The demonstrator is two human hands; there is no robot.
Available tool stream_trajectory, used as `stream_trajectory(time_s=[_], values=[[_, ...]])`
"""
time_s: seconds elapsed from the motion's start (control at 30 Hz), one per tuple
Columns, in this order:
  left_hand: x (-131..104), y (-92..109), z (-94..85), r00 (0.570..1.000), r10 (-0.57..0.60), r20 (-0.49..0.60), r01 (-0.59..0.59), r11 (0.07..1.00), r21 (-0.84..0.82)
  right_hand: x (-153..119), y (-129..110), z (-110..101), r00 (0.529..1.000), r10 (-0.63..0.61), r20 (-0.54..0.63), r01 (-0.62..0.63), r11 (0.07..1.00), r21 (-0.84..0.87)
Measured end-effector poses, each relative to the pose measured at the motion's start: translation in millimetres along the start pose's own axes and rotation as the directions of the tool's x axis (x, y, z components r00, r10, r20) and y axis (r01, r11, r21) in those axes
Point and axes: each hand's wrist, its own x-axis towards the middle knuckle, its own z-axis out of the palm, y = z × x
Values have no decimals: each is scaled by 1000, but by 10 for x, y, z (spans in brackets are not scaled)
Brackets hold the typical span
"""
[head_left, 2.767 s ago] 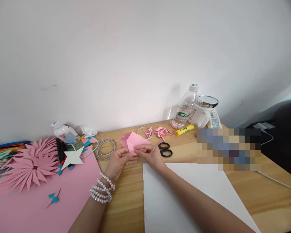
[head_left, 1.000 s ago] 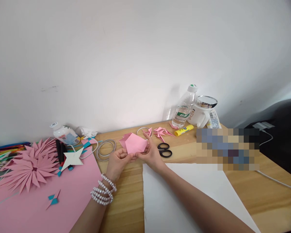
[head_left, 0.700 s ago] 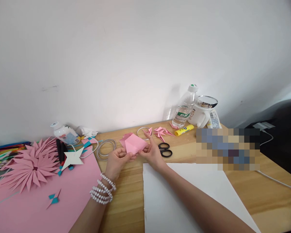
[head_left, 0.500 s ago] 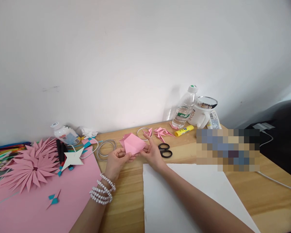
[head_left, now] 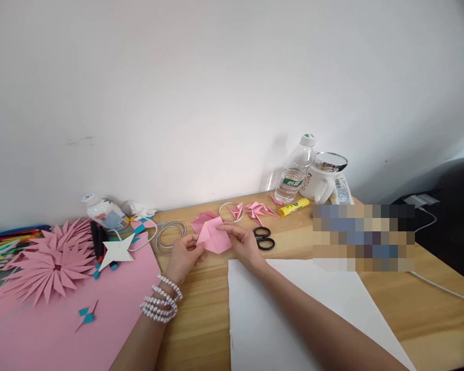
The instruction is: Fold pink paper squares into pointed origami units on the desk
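A small folded sheet of pink paper is held up over the wooden table between both hands. My left hand, with a pearl bracelet wound round the wrist, pinches its left edge. At the right side, my right hand grips the paper between thumb and fingers. Behind it lie more pink paper pieces, partly hidden. Black-handled scissors rest just right of my right hand. Pink folded paper shapes and a coiled grey cable lie close by.
White board lies under my right forearm. Pink paper stars, a cream star and a pink sheet are at left. A yellow glue stick, water bottle and white mug stand toward the back right.
The pink paper has been turned in my hands and now shows a folded flap facing me. My right fingers have moved onto its upper right part.
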Motion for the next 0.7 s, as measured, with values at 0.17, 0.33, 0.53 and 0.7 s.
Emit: stream_trajectory(time_s=[0.17, 0.33, 0.53, 0.7], values=[[9, 24, 3, 997, 20, -71, -27, 995, -98, -4, 42, 15, 996, 85, 12, -85, 996, 28], [44, -3, -8, 979, -3, -205, -67, 940, -334, -26, -29, 54, 995, 61, 78, -65, 996, 59], [41, -27, 13, 996, -23, -91, -17, 911, -413, -63, -77, 83, 991, 16, 129, -13, 1000, -23], [18, 5, 40, 999, -18, -49, -5, 900, -436, -65, -52, 83, 984, -6, 178, 28, 992, -123]])
